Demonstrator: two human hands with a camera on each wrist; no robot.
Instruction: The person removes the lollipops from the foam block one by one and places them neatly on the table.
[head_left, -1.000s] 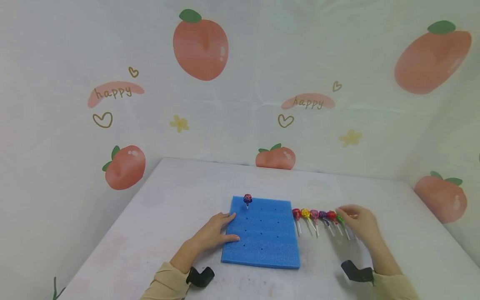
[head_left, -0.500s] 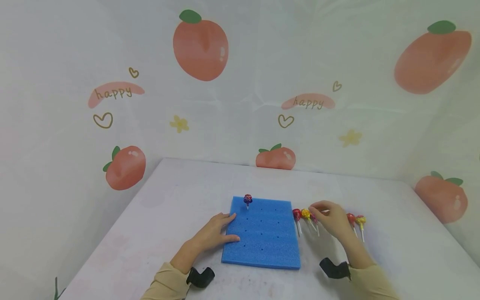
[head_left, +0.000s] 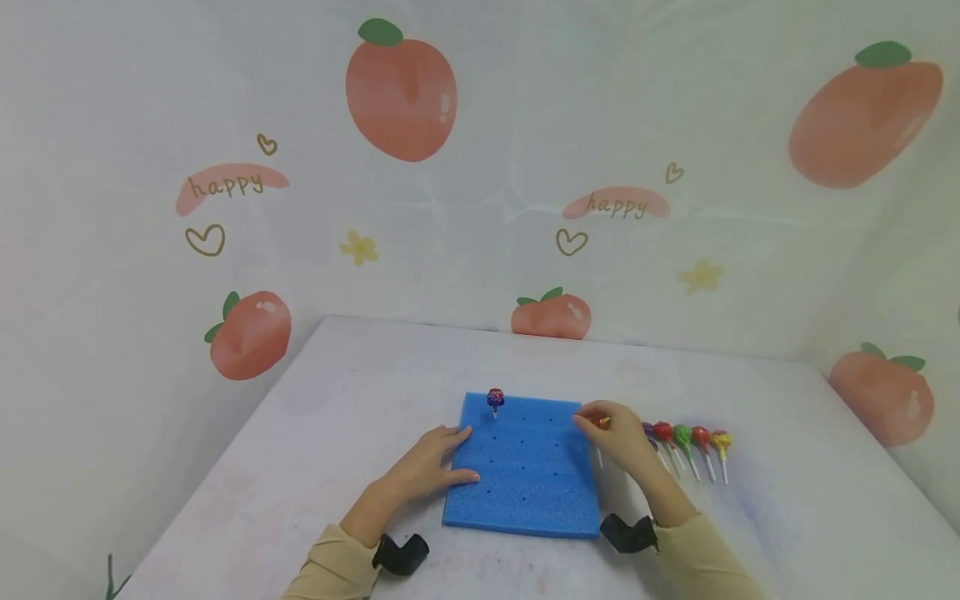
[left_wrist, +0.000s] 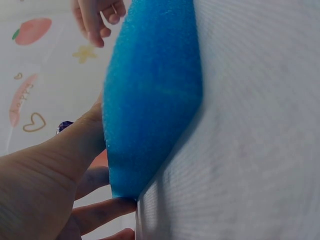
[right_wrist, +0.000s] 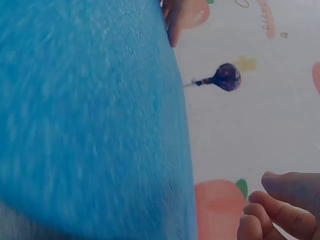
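My left hand [head_left: 423,462] lies along the left edge of a blue foam board [head_left: 525,517] with rows of small holes, its thumb and index fingertip on the top. One lollipop [head_left: 495,398] with a dark purple and red wrapper stands upright in the board's back left hole; the right wrist view shows it too [right_wrist: 227,77]. At the board's right edge hovers my right hand [head_left: 618,435], fingers loosely bent, with nothing visible between them in the right wrist view. It covers part of the near end of a lollipop row, where a yellow-orange head [head_left: 602,423] peeks out.
Right of the right hand, several lollipops lie side by side on the white table [head_left: 390,367]: purple, red, a green one [head_left: 683,437], another red [head_left: 702,438] and a yellow one [head_left: 722,442]. A printed backdrop [head_left: 480,233] stands behind the table.
My right hand has moved left along the lollipop row, from the green one to the board's right edge, uncovering the right-hand lollipops. The left hand and board have stayed put.
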